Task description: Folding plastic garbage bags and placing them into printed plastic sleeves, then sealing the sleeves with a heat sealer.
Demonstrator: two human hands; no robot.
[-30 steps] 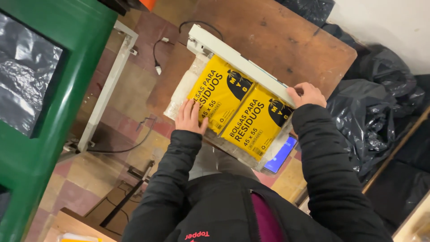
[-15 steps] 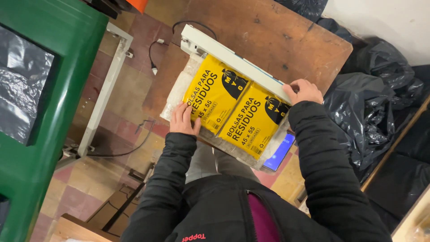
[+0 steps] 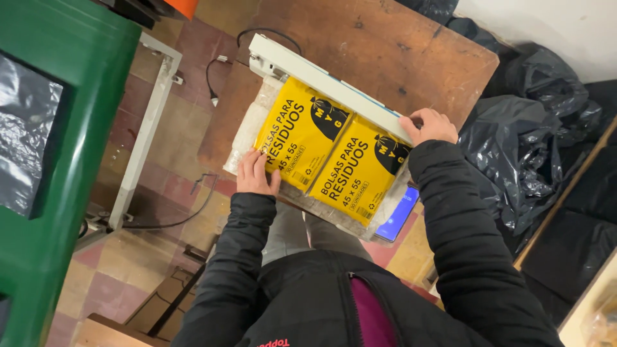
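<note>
Two yellow packets [image 3: 334, 151] with black lettering and a black bag emblem, wrapped in clear film. White sealer bar [image 3: 321, 83] with a thin blue strip along its edge. Brown wooden table [image 3: 398, 45], marked by dark spots. Black sleeves and black jacket [image 3: 334, 302] with small red lettering; magenta garment beneath the zip. Left hand [image 3: 255, 175] and right hand [image 3: 429, 125] bare. Green bin [image 3: 45, 64] lined with glossy black plastic. Black bags [image 3: 533, 128], shiny and creased. Floor tiles [image 3: 128, 257] in a patchwork of maroon, tan and pink. Blue glowing panel [image 3: 400, 218] beneath the packets.
</note>
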